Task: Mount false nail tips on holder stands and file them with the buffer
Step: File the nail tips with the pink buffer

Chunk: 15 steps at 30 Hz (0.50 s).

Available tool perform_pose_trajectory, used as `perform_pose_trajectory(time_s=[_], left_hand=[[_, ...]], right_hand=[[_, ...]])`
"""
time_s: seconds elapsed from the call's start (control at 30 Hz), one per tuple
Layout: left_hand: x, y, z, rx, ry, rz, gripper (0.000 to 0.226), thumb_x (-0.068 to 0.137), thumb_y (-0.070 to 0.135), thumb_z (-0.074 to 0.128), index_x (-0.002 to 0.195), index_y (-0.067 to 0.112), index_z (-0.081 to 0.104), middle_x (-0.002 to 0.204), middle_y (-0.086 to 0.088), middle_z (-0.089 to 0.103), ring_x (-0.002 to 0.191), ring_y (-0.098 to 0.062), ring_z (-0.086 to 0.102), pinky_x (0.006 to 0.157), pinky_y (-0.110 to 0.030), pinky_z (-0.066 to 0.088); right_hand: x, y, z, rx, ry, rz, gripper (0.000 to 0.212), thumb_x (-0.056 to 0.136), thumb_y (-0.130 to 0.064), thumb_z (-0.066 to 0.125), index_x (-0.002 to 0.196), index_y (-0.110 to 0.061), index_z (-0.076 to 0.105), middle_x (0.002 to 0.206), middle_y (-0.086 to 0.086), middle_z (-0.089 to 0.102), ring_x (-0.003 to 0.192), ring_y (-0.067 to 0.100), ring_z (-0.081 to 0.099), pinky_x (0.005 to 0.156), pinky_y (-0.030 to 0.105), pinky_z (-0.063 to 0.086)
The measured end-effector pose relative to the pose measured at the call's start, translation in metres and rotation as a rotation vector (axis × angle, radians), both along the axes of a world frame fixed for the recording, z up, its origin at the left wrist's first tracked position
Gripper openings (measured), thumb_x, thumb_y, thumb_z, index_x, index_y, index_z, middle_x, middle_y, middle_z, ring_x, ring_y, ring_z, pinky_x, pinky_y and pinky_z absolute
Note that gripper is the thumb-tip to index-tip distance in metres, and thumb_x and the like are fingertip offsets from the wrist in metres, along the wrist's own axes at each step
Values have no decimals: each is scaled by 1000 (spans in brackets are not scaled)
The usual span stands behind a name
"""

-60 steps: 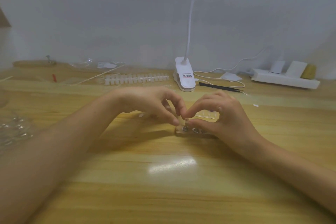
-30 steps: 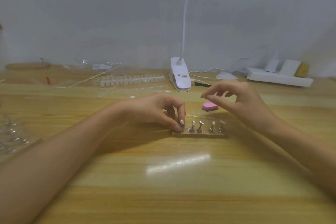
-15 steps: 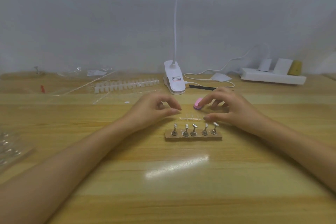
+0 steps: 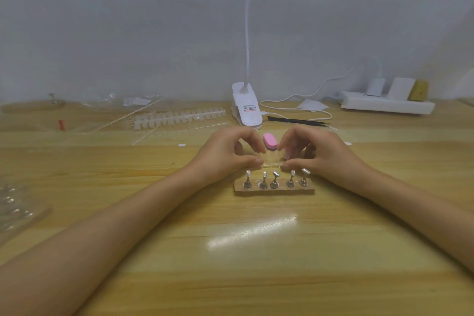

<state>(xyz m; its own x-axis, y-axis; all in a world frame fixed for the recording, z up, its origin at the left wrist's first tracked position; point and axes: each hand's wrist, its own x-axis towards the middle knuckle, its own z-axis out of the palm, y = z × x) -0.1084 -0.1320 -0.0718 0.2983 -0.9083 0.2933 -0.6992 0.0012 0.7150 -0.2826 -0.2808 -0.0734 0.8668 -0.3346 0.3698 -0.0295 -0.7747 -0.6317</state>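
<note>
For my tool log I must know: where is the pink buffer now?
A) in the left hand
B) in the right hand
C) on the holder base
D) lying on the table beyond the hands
D: the pink buffer lies free on the table, while the left hand and right hand pinch the clear nail-tip strip.

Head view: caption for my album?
Left hand and right hand pinch a clear nail-tip strip behind five holder stands; pink buffer beyond.

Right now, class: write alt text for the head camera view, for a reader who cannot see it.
The left hand and right hand pinch the ends of a clear strip of nail tips at a table. Nearer the camera stands a block with five metal holders; a pink buffer lies behind.
</note>
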Motion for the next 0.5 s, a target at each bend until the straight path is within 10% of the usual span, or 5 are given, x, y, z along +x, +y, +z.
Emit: perform_pose_trajectory(time_s=[0.2,0.5], left_hand=[[-3,4,0,-111,-62,3,21,74,11,82,78,23,66,85,17,67,67,-19,54,79,-41,50],[-1,8,-1,-288,-616,14,16,75,16,83,79,21,69,85,15,60,66,-8,43,56,-27,42]], right_hand=[[0,2,-1,-70,-51,-8,29,71,-13,88,93,-14,69,74,-6,68,68,9,64,62,16,48],[1,0,-3,-63,-42,-8,26,75,-14,87,95,-15,70,77,-7,69,68,11,63,60,15,47]])
